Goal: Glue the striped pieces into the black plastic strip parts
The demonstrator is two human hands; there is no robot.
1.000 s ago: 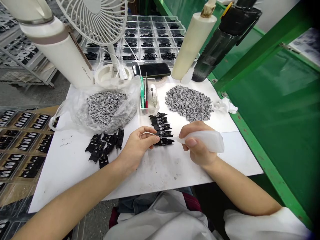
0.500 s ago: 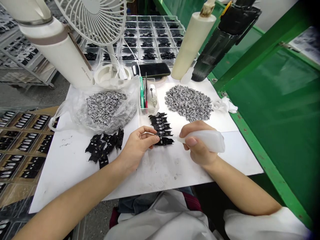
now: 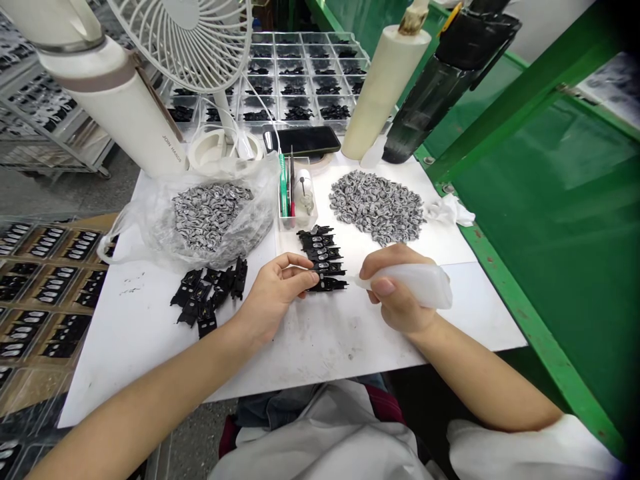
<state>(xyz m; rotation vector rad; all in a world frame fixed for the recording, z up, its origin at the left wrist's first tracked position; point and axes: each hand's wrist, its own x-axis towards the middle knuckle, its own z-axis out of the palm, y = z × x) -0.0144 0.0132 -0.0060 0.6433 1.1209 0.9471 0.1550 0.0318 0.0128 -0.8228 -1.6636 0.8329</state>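
Note:
My right hand (image 3: 397,293) is wrapped around a translucent white squeeze bottle (image 3: 425,283). Its thin nozzle points left, toward the near end of a column of black plastic parts (image 3: 324,253). Several of these parts show small silvery pieces on top. At the left end of the nearest black plastic part (image 3: 330,284), the thumb and forefinger of my left hand (image 3: 280,290) are closed on its edge. A loose heap of similar black parts (image 3: 207,293) lies left of that hand.
Small grey metal pieces fill an open plastic bag (image 3: 213,213), and more form a pile (image 3: 377,205) at right. A small clear box (image 3: 299,217) holds tools. Behind stand a fan (image 3: 187,40), phone (image 3: 305,140) and compartment tray (image 3: 330,123). A green frame (image 3: 505,267) borders the right side.
The squeeze bottle has tilted and shifted slightly downward and to the right with my right hand. My left hand stays in almost the same place.

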